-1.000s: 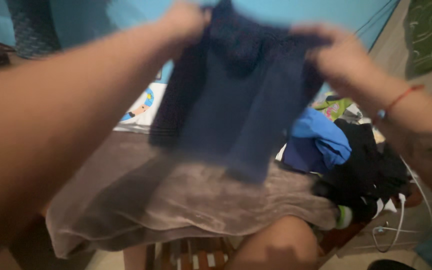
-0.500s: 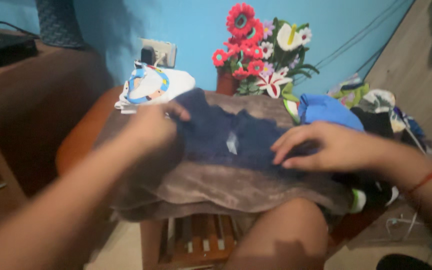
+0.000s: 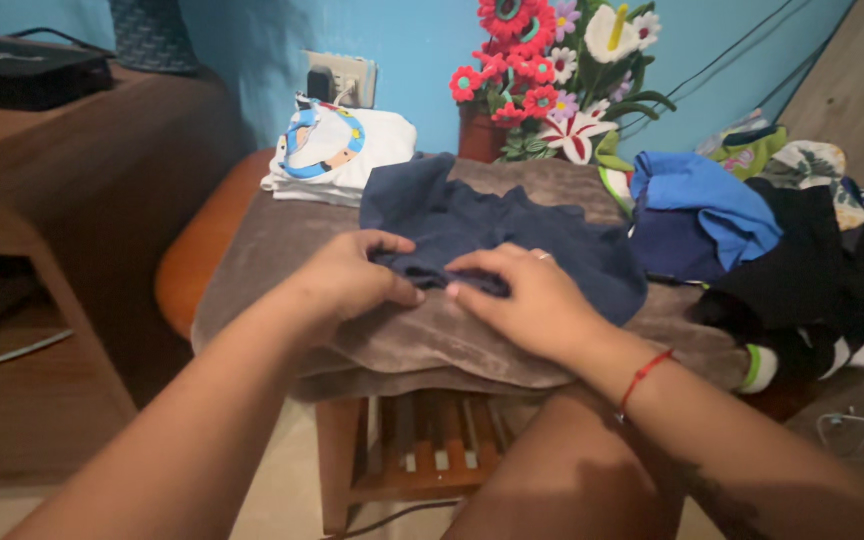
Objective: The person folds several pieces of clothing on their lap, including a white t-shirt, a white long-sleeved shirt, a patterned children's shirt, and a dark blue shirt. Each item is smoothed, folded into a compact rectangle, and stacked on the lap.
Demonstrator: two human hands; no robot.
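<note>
Fingers (image 3: 404,296) of your left hand (image 3: 347,280) and right hand (image 3: 522,300) pinch the navy garment's (image 3: 512,235) near hem on the brown towel (image 3: 272,240), so grip evenly, pull the edge taut and flatten wrinkles outward.

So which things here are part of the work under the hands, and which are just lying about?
In hand:
left hand
right hand
dark navy cloth garment
brown towel covering the table

Lying about:
folded white printed shirt
red artificial flower bunch
heap of blue and black clothes
</note>
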